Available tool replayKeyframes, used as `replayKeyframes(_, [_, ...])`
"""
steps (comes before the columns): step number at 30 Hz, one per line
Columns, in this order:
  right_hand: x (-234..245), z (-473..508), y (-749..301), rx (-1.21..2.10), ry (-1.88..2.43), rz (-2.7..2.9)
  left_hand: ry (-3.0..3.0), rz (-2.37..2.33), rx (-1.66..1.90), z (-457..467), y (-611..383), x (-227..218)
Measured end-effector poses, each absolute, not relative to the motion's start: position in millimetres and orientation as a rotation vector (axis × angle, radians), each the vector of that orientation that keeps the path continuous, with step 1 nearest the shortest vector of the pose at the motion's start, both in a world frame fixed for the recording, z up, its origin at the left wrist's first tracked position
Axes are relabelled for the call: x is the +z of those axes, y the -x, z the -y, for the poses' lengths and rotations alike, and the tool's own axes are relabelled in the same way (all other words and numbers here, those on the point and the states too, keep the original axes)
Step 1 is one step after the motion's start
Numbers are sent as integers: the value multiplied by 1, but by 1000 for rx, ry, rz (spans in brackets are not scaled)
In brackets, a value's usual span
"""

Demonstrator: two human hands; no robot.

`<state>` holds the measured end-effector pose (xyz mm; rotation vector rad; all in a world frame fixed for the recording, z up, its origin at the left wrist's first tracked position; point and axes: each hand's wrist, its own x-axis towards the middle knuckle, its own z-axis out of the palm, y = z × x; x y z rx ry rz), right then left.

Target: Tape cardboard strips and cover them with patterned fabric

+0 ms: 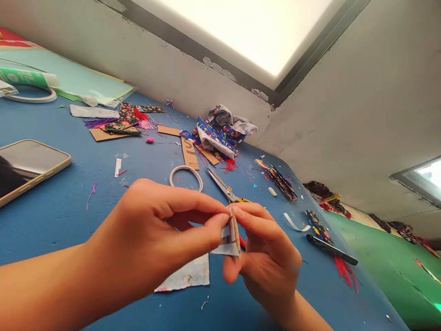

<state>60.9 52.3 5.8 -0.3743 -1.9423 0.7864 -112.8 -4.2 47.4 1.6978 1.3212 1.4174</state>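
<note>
Both my hands meet over the blue table (62, 211), pinching one small cardboard piece (234, 230) with pale fabric folded around it. My left hand (155, 234) grips it from the left with thumb and forefinger. My right hand (265, 257) holds its right edge with its fingertips. A strip of the pale fabric (188, 276) lies on the table just below my left hand. Scissors (223, 187) with a yellow handle lie just behind my fingers, and a small roll of tape (186, 171) lies beside them.
A phone (27, 168) lies at the left. Cardboard strips (189, 154), patterned fabric scraps (220, 131), tassels (138, 120) and a glue tube (25, 77) lie farther back. A black pen (330, 249) and finished patterned pieces (280, 181) lie right, near a green surface (386, 271).
</note>
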Motion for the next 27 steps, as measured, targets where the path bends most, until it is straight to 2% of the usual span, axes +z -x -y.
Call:
replayKeyframes(9, [6,-54,-62,617,338,2048,-1860,-1343,1431,4,114,46])
replayKeyframes(16, [1,-53,-61,638,343,2040,-1883,-1318,1419,3,113,47])
replayKeyframes(27, [8,-45,-58,1149,488,1734,-1596,-1390,1409,2,117,46])
